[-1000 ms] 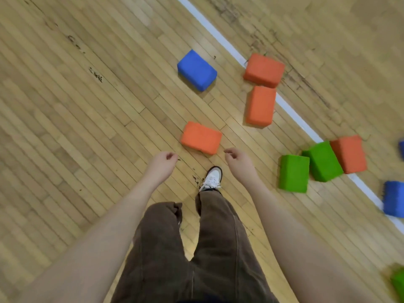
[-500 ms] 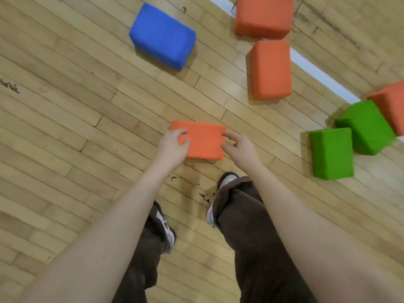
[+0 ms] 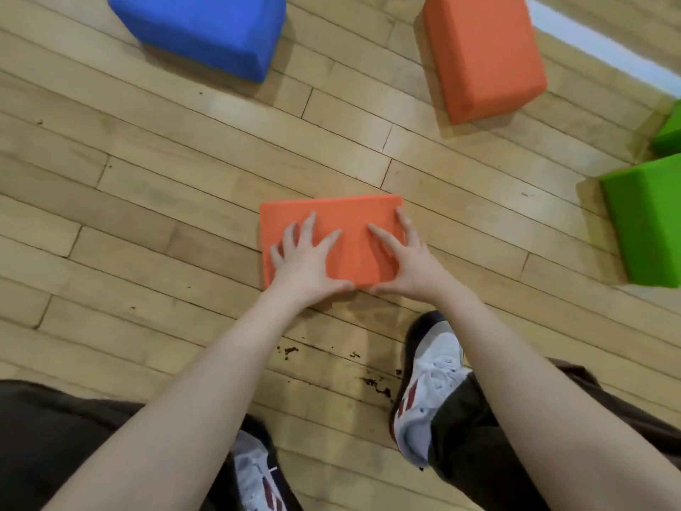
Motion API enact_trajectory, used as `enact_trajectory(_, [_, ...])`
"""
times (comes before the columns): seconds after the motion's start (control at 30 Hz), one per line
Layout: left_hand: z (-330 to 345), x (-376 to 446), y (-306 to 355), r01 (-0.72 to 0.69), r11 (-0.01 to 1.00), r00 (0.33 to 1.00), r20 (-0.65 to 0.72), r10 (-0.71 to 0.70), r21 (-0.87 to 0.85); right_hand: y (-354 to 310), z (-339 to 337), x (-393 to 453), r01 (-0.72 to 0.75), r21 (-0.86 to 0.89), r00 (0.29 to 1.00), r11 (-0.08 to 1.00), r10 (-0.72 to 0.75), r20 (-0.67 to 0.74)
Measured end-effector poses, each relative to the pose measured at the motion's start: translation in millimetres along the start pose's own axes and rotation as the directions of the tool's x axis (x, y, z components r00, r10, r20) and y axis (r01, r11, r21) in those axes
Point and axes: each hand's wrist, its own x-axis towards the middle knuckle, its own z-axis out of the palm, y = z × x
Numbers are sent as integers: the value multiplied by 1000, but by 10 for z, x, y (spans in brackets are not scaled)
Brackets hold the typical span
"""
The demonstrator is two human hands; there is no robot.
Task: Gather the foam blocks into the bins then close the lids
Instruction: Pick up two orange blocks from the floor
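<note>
An orange foam block [image 3: 331, 212] lies flat on the wooden floor just in front of me. My left hand [image 3: 306, 260] holds its near left part, fingers spread over the top and thumb tucked at the near edge. On the near right part my right hand [image 3: 401, 260] grips the same way. Both thumbs meet along the block's front side. No bin is in view.
A blue block [image 3: 206, 27] lies at the far left and a second orange block [image 3: 482, 53] at the far right. Two green blocks [image 3: 648, 219] [image 3: 670, 132] sit at the right edge. A white floor line [image 3: 597, 49] runs behind. My shoes [image 3: 427, 392] stand just below the held block.
I have bent lower, so the blocks look larger. Both hands went from beside the orange block's ends onto its top, thumbs now at the near edge.
</note>
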Motion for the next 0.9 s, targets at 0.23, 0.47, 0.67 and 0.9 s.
enact_trajectory(0.23, [90, -4, -130, -63, 987, 997, -43, 70, 145, -9, 134, -1, 106, 18, 989, 994, -103, -110])
enact_trajectory(0.47, [-620, 107, -276, -235, 970, 891, -412, 191, -58, -418, -380, 41, 214, 293, 847, 932, -28, -530])
enact_trajectory(0.67, [-753, 223, -335, -406, 903, 691, -598, 406, 145, -720, -541, 333, 249, 348, 719, 904, 68, -692])
enact_trajectory(0.9, [-900, 290, -314, -350, 872, 627, -606, 489, 342, -858, -854, 487, 312, 402, 718, 861, 64, -693])
